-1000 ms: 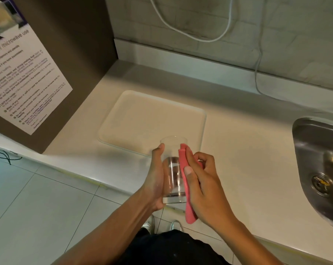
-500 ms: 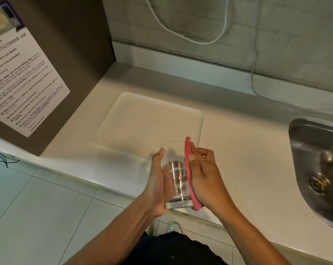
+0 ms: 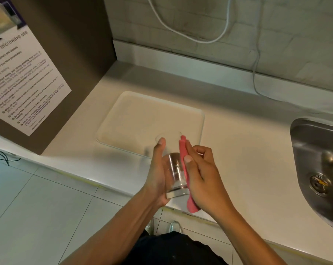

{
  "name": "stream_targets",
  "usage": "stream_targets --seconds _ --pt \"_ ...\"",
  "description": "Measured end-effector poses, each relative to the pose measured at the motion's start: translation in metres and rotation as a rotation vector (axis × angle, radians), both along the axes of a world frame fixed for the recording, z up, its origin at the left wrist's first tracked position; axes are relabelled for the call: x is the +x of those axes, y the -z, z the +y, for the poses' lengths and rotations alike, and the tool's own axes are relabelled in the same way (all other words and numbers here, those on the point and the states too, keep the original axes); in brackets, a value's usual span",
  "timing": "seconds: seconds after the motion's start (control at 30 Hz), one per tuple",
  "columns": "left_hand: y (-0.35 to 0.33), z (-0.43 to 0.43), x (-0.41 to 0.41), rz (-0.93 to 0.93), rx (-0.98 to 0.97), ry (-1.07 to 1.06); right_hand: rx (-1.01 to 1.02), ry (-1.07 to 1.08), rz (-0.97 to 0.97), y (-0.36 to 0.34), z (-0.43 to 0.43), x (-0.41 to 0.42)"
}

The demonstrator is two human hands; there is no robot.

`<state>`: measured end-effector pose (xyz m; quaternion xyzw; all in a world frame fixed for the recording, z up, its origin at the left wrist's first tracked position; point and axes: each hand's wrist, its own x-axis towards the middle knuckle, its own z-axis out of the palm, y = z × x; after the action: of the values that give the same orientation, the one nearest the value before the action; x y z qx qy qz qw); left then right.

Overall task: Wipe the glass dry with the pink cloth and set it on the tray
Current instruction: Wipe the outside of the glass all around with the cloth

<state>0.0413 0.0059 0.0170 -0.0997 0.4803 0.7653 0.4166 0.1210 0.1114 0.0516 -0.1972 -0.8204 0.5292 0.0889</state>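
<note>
A clear drinking glass (image 3: 174,169) is held above the counter's front edge, tilted with its mouth pointing away from me. My left hand (image 3: 158,175) grips its left side, thumb near the rim. My right hand (image 3: 202,176) presses a folded pink cloth (image 3: 186,175) flat against the right side of the glass; the cloth's lower end hangs below the base. A pale rectangular tray (image 3: 135,119) lies on the counter just beyond the glass, with nothing on it.
A steel sink (image 3: 322,165) is sunk into the white counter (image 3: 244,150) at the right. A brown cabinet side with a printed notice (image 3: 22,73) stands at the left. A white cable (image 3: 255,81) hangs down the tiled wall. Floor tiles lie below the counter edge.
The pink cloth and my right hand have slid along the side of the glass, up towards the rim and back slightly. The glass stays in my left hand at about the same place.
</note>
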Motion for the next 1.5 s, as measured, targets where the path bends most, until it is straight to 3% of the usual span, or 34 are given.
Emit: stream_targets --seconds 0.13,0.23,0.37,0.5,0.73,0.83,0.97,1.13,1.23,1.37,1.5 --pt "-0.004 -0.005 -0.013 0.048 -0.022 -0.013 0.280 -0.171 0.098 0.006 -0.018 0.030" --pt "0.001 -0.005 -0.006 0.013 -0.062 -0.007 0.163 -0.138 0.023 0.012 -0.009 0.032" --pt "-0.001 0.000 0.009 -0.073 0.037 -0.003 -0.029 -0.042 -0.011 0.001 0.003 0.014" --pt "-0.003 -0.001 0.005 0.018 0.024 -0.091 0.087 -0.065 0.020 -0.005 -0.004 0.017" --pt "-0.008 0.006 -0.002 0.179 -0.320 -0.098 0.168 -0.030 0.009 -0.007 -0.005 0.015" --pt "-0.007 0.005 -0.003 0.111 -0.318 -0.062 0.156 -0.031 0.016 -0.010 -0.014 0.012" --pt "-0.014 0.002 0.005 0.123 -0.294 -0.069 0.386 -0.124 0.074 0.000 -0.019 0.015" --pt "-0.021 0.005 0.017 0.107 -0.251 -0.108 0.107 -0.019 -0.075 -0.005 0.006 -0.010" --pt "-0.028 0.006 0.013 0.123 -0.222 -0.088 0.150 0.020 -0.008 -0.014 0.009 -0.025" --pt "-0.023 0.000 -0.003 0.135 -0.225 -0.078 0.310 -0.119 0.152 -0.008 -0.014 0.005" --pt "-0.021 -0.001 0.009 0.121 -0.213 -0.017 0.161 -0.036 0.062 -0.003 0.002 -0.001"
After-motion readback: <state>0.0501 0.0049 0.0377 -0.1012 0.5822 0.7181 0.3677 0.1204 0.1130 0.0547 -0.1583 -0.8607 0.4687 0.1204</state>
